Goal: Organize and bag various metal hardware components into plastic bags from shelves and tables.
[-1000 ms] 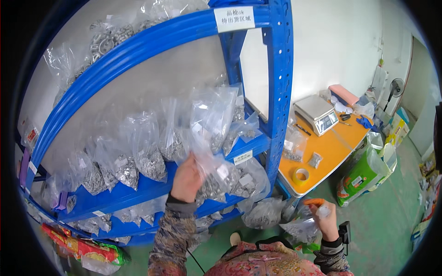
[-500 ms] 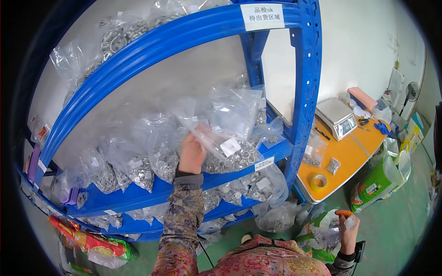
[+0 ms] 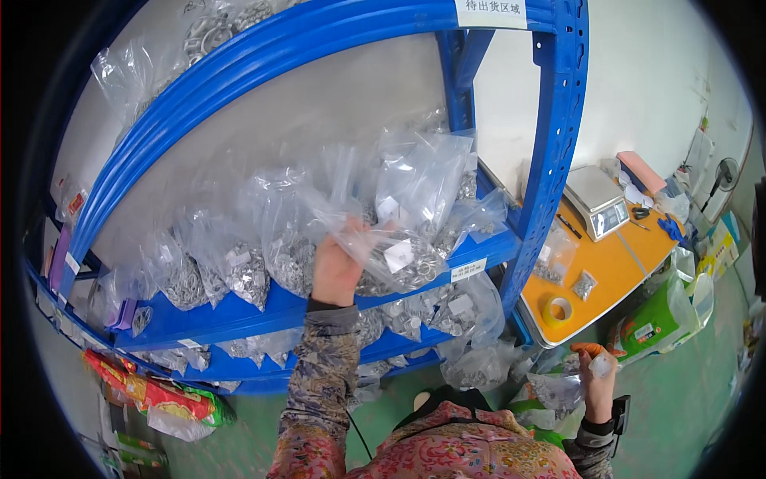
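Note:
My left hand [image 3: 336, 267] is closed on the gathered neck of a clear plastic bag [image 3: 404, 275] at the front edge of the blue shelf [image 3: 179, 319]. Inside that bag are silvery metal rings, and a white paper label [image 3: 400, 255] shows through. Behind it stands another clear bag [image 3: 423, 180], its upper part puffed out. At the lower right, my right hand [image 3: 596, 391] is raised with its fingers curled round a small whitish, translucent thing [image 3: 601, 366]. Its exact kind cannot be made out. Orange covers some fingertips of that hand.
Several bags of metal parts [image 3: 247, 275] line the shelf leftward. A blue upright post [image 3: 550, 152] stands between shelf and orange table [image 3: 614, 263], which carries a scale [image 3: 594, 203], a tape roll [image 3: 557, 310] and a small bag [image 3: 584, 285]. Sacks [image 3: 666, 315] stand on the floor.
The view has shifted slightly. Held by my left hand, the bag of rings has come forward and down against the shelf edge, uncovering more of the bag behind. My right hand keeps its grip.

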The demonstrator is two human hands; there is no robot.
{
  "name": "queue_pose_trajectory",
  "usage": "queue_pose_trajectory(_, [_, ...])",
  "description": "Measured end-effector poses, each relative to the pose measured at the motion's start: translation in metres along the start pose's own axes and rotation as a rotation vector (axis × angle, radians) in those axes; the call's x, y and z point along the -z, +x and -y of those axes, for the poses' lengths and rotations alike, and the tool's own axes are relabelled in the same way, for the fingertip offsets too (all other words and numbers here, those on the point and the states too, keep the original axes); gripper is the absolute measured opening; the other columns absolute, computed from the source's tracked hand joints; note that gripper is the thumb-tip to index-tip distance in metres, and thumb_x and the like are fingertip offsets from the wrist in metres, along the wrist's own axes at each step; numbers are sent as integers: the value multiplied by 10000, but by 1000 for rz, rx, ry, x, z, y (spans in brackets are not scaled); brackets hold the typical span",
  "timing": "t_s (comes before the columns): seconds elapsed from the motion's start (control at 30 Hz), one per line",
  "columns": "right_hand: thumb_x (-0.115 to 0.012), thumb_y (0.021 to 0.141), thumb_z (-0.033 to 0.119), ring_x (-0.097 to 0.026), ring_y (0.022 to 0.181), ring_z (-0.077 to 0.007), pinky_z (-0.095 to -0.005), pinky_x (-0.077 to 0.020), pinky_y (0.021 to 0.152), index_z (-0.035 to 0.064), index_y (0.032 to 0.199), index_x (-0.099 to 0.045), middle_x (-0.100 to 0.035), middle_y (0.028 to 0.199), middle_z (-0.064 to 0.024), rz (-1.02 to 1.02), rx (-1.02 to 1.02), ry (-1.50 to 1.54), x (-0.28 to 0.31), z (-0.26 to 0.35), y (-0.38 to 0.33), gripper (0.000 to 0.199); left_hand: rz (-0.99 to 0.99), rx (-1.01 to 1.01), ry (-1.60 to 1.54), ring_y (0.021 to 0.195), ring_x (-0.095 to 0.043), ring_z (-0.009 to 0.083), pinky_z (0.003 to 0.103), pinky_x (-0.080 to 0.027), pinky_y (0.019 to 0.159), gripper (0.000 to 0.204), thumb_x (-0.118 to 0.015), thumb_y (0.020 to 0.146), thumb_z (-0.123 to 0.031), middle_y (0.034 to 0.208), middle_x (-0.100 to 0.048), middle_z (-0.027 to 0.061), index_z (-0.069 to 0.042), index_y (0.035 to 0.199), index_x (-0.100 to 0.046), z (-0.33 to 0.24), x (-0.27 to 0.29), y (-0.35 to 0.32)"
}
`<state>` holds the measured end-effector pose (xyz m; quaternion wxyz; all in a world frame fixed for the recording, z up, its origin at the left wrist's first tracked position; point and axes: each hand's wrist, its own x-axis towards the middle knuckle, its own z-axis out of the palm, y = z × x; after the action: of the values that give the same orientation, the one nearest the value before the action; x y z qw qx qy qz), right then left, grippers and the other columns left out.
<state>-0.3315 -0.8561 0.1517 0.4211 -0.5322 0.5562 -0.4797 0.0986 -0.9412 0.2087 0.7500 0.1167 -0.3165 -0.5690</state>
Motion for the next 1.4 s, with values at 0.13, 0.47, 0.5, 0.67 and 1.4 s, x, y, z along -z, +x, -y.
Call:
queue_pose_trajectory(0.13, [-531,844,111,-353,524,-22,-178,-253,471,-7,836,-623,-471,619,56,66,-28,1,-2,-2,1,149,-27,7,-29,833,-543,217,610,-289,977,103,-477,839,-57,830,-564,69,-37,923,-532,-21,-15,-32])
queue_pose_trajectory(0.47, [-564,840,130,-444,615,-54,-201,-344,546,-19,848,-631,-567,693,12,284,6,-135,-22,-37,5,164,-443,-62,365,731,-504,161,526,-388,912,52,-471,847,-80,770,-475,-5,-88,888,-502,-2,12,-187])
queue_pose_trajectory(0.5, [-559,847,108,-463,631,-60,-206,-363,560,-19,874,-628,-588,730,-3,354,-57,-147,-23,-48,5,147,-470,-55,337,751,-513,166,541,-386,908,81,-469,849,-79,793,-492,5,-83,919,-509,1,30,-208])
queue_pose_trajectory(0.67, [-553,817,23,-499,665,-69,-219,-402,610,-7,905,-631,-625,771,-25,420,-84,-114,-46,-92,-11,121,-672,80,1475,893,-558,204,371,-432,874,253,-476,868,-110,934,-568,77,-6,1097,-503,30,113,-317])
queue_pose_trajectory(1.4, [-625,745,97,-591,827,-196,-272,-473,729,24,1009,-568,-582,973,-99,640,134,290,-263,-31,-114,280,268,411,469,1096,-461,182,307,-335,939,327,-401,906,-120,1185,-494,81,-24,1212,-467,-30,-11,-230])
